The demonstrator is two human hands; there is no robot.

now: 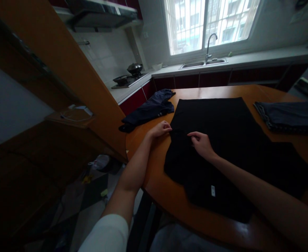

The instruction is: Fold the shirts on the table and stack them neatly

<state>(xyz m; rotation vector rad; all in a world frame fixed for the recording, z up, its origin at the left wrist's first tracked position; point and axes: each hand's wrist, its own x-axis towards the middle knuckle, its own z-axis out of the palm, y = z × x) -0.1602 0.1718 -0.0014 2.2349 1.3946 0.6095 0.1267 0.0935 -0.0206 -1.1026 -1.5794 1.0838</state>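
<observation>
A black garment (pixel 222 140) lies spread flat on a round wooden table (pixel 154 175), with a small white label near its lower edge. My left hand (pixel 159 128) pinches the garment's left edge, fingers curled. My right hand (pixel 201 142) rests on the cloth a little to the right, fingers closed on a fold of the fabric. Both forearms reach in from below.
A crumpled dark blue garment (pixel 148 110) lies at the table's far left edge. Another dark folded garment (pixel 290 115) sits at the right. Behind are a counter with a sink and tap (pixel 208 59), a stove with pots (pixel 130 75), and a wooden partition (pixel 72 77) at left.
</observation>
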